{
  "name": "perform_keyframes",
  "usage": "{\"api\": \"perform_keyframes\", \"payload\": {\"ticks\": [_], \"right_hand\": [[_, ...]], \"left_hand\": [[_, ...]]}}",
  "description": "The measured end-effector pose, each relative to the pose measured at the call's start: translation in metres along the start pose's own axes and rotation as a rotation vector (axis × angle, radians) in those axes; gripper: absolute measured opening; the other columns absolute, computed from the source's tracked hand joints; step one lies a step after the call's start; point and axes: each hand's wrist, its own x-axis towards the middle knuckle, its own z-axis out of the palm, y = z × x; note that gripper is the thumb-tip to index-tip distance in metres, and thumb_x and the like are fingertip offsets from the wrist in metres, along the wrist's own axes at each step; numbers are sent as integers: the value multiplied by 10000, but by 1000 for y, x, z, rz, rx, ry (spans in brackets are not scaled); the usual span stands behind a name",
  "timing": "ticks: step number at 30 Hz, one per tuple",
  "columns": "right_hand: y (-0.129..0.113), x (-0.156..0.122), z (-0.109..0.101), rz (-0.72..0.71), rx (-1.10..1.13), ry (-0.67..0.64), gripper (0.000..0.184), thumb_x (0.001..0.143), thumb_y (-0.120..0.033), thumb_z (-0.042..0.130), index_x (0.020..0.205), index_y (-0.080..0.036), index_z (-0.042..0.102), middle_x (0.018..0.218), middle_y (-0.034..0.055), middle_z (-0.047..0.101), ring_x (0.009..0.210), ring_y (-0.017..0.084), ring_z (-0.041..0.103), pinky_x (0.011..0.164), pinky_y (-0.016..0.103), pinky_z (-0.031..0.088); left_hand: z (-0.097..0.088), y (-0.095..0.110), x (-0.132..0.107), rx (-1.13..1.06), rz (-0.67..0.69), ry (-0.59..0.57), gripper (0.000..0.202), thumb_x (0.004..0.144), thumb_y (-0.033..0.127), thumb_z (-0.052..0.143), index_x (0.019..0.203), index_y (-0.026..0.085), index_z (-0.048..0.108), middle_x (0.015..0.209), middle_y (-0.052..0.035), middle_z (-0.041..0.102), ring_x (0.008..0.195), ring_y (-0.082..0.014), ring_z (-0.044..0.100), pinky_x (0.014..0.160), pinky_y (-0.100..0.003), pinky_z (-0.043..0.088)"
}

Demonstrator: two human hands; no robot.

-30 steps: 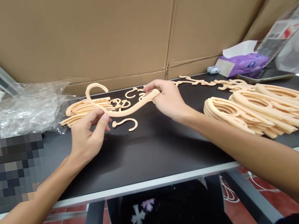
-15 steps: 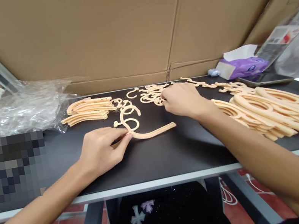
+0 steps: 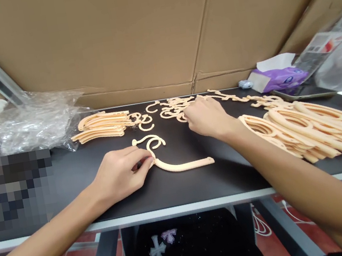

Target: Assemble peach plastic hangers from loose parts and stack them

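The small hooks point(image 3: 171, 109) at the far middle of the bench point(image 3: 184, 187) lie tangled and overlapping. A pull on one could drag its neighbours along or flick some off the far edge toward the cardboard point(image 3: 141, 31). The hanger arm point(image 3: 184, 165) is pinned only at one end, so a nudge from the right forearm passing over it could swing the free end round. The tall stack of hanger pieces point(image 3: 306, 126) on the right sits just beside that forearm and looks loose enough to slide if brushed.

The left hand point(image 3: 122, 172) has a narrow grip, thumb and forefinger pinched on the left end of the hanger arm, which lies flat on the near middle of the bench. A loose hook point(image 3: 148, 140) rests just beyond the fingertips, touching or nearly touching the arm. The right hand point(image 3: 207, 117) is curled, palm down, over the scatter of small hooks. Its fingertips are hidden behind the hand, so I cannot tell whether its grip has closed on one or only rests there
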Motion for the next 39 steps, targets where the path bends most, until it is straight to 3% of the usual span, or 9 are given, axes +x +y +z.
{"api": "perform_keyframes", "payload": {"ticks": [5,14,20,24,27,30,35,37,39], "right_hand": [[-2,0,-1,-2,0,10,325,897,-87,456,1000,-101,764,1053,218,734,1132,345,638,885,412,460],[-2,-1,-4,-13,28,-10,309,860,-62,481,970,-129,762,1038,174,745,1083,303,647,881,378,459],[-9,-4,-8,-38,88,-1,331,894,-91,449,945,-159,769,1066,157,749,1089,300,646,898,391,458],[-6,-3,-22,-28,163,38,365,909,-135,428,1002,-192,776,1094,141,758,1038,296,677,841,382,484],[20,8,-33,74,157,56,343,912,-198,457,1036,-205,778,1075,139,760,964,301,693,811,406,505],[68,26,-33,212,102,28,340,881,-259,551,1128,-201,778,1122,167,738,985,322,681,829,448,514],[140,51,5,328,6,-240,365,863,-247,602,1169,-150,776,1161,211,724,1021,335,677,827,435,505],[154,54,25,260,-31,-370,405,886,-181,553,1232,-100,747,1228,224,706,1107,323,663,873,407,489],[161,53,41,283,-62,-410,443,908,-177,531,1303,-76,704,1269,243,687,1156,325,656,897,403,479]], "left_hand": [[-2,1,1,-1,23,-27,147,947,200,622,886,167,751,658,18,674,535,-92,569,533,-227,405],[-4,3,1,-50,55,-72,148,934,233,641,988,147,748,706,5,701,545,-101,595,527,-234,428],[-9,2,2,-59,109,-308,305,1009,256,527,1247,209,711,983,-55,715,736,-141,663,659,-268,495],[-10,-1,1,-63,123,-367,345,1040,213,444,1247,239,718,988,-55,682,692,-130,624,626,-266,470],[-11,-1,1,-59,125,-366,345,1043,213,434,1228,239,724,985,-57,671,684,-131,616,620,-268,459],[-11,1,2,-57,101,-378,321,1049,253,442,1180,222,733,973,-62,668,713,-140,633,639,-272,465],[-12,4,5,-41,101,-378,303,1035,273,446,1076,193,735,889,-54,655,702,-148,631,636,-281,464],[-12,5,5,-29,105,-362,295,1023,262,450,1046,185,733,838,-43,640,664,-144,613,599,-283,441],[-11,4,4,-17,113,-349,288,1013,250,454,1034,186,733,820,-37,641,646,-141,606,579,-285,424]]}}
